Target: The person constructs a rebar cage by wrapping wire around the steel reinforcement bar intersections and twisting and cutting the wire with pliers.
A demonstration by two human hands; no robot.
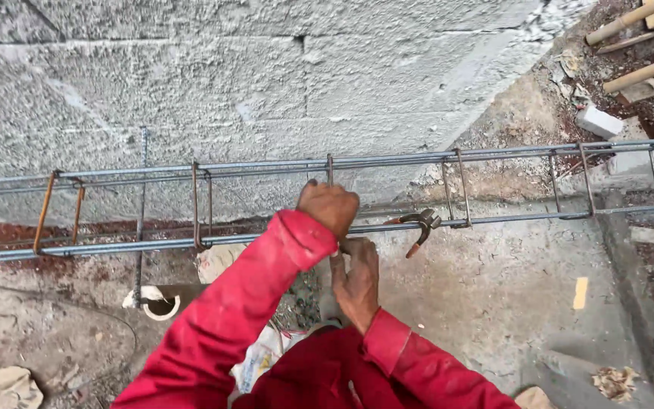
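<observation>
Nearest us, our right hand (357, 284) pinched a thin wire just below the near bar (191, 242) of the rebar cage (387, 160), whose long axis ran left to right. Our left hand (329, 208) was closed on that bar. Pincers (420, 226) hung just right; the block wall (228, 83) stood beyond.

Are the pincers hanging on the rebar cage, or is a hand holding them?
Hanging free. The pincers hook over the cage's near bar, and both the left hand and right hand are apart from them.
</observation>
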